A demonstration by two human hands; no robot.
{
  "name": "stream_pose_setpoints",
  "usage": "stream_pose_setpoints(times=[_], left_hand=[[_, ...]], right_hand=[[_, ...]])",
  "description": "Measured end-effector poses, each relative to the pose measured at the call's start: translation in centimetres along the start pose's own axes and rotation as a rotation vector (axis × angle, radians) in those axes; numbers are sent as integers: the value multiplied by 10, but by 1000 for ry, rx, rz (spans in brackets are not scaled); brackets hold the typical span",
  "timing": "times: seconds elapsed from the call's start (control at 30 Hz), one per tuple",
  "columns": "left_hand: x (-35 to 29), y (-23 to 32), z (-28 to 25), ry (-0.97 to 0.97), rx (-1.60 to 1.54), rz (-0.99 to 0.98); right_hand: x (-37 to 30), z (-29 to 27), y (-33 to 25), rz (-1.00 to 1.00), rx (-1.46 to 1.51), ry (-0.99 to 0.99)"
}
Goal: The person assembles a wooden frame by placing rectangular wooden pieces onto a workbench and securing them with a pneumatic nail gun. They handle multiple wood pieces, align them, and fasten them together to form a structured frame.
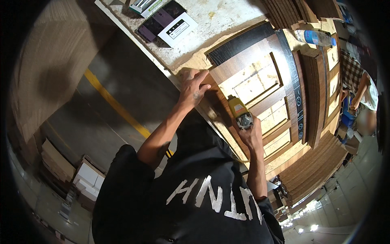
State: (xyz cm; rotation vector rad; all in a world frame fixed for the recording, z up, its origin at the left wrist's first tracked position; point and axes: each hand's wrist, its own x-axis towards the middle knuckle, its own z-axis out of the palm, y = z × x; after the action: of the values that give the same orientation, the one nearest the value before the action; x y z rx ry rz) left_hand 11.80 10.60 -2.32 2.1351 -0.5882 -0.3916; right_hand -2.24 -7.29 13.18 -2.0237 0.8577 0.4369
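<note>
My right hand (252, 132) is wrapped round a yellow nail gun (239, 107) with a grey round cap. The gun stands over the near rail of a brown wooden frame (221, 101) that has several rectangular openings. My left hand (193, 89) lies at the frame's near left corner, thumb and index finger apart, with some fingertips hidden. A black wood strip (241, 44) runs along the frame's left end. Along its far side is a dark strip (293, 85) with white markings. Pale board shows through the openings.
A phone (162, 20) and a white box (178, 30) lie at the table's far left. A water bottle (315, 38) lies on its side at the far right. Stacked brown boards (310, 166) stand to the right. Another person (361, 89) is beyond the table.
</note>
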Motion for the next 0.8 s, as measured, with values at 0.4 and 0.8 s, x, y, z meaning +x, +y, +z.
stream_pose_setpoints(times=[0.4, 0.8], left_hand=[[-1, -2, -3, -10, -75, 0], [1, 0, -4, 24, -85, 27]], right_hand=[[49, 38, -26, 80, 21, -66], [55, 37, -37, 78, -14, -84]])
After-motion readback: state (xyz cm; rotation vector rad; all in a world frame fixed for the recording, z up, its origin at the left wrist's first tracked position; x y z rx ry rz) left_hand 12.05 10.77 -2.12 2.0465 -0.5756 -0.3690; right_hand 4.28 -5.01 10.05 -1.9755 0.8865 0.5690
